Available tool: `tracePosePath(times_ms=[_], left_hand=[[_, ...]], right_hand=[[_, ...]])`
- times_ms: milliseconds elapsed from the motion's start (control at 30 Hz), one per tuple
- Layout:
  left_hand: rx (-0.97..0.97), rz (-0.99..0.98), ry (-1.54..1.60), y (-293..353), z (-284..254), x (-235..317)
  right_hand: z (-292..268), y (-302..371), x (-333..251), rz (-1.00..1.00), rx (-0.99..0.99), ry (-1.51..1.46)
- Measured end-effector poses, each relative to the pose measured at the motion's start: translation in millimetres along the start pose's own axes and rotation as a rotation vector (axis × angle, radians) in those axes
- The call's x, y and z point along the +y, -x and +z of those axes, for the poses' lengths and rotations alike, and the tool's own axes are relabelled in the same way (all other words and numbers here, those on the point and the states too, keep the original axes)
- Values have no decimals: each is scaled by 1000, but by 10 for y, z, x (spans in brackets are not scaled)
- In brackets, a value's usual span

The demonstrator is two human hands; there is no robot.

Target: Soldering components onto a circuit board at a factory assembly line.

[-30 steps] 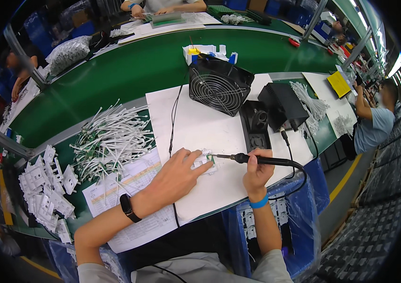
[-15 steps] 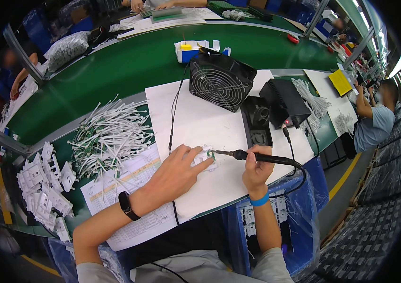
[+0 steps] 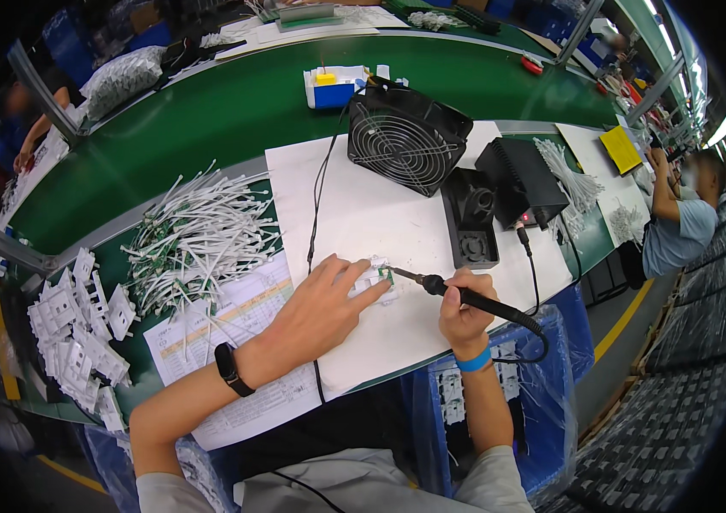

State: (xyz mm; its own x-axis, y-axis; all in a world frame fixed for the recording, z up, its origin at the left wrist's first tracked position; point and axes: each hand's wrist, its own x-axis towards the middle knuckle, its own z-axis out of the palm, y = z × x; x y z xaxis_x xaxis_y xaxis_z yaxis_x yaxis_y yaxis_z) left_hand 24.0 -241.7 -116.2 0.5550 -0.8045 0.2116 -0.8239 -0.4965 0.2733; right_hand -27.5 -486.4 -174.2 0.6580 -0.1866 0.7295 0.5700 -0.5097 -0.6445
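A small white plastic piece with a green circuit board [image 3: 386, 274] lies on the white work board [image 3: 311, 214]. My left hand [image 3: 316, 312] rests over it from the left, index finger and thumb pressing it down, so part of the piece is hidden. In my right hand [image 3: 465, 315] is a soldering iron [image 3: 434, 284], its black handle pinched between thumb and fingers. The iron's metal tip points left and meets the green board or sits just above it; I cannot tell which. Its cord loops down past my right wrist.
Beyond my hands stand a black fan [image 3: 401, 141], an iron stand [image 3: 470, 218] and a black power unit [image 3: 521, 181]. Left lie white cables [image 3: 200, 244], white plastic housings [image 3: 81, 333] and a printed sheet [image 3: 273, 410]. A blue lined bin [image 3: 546, 419] stands below right.
The soldering iron has tilted: its handle now slopes down to the right more steeply, with the tip still at the green board. My left hand keeps its place on the piece.
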Motion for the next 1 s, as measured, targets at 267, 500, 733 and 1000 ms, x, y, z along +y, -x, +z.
tracePosePath(times_ms=[267,500,733,1000], left_hand=[[21,18,-39,2,2,8],[30,-4,-12,10,6,12],[37,11,-48,-1,-14,38],[-28,1,-24,-36,-58,36]], right_hand=[[-1,-19,-31,-33,9,-15],[-15,29,-96,47,132,-36],[26,-8,-53,16,200,-104],[28,-9,-40,98,91,-182]])
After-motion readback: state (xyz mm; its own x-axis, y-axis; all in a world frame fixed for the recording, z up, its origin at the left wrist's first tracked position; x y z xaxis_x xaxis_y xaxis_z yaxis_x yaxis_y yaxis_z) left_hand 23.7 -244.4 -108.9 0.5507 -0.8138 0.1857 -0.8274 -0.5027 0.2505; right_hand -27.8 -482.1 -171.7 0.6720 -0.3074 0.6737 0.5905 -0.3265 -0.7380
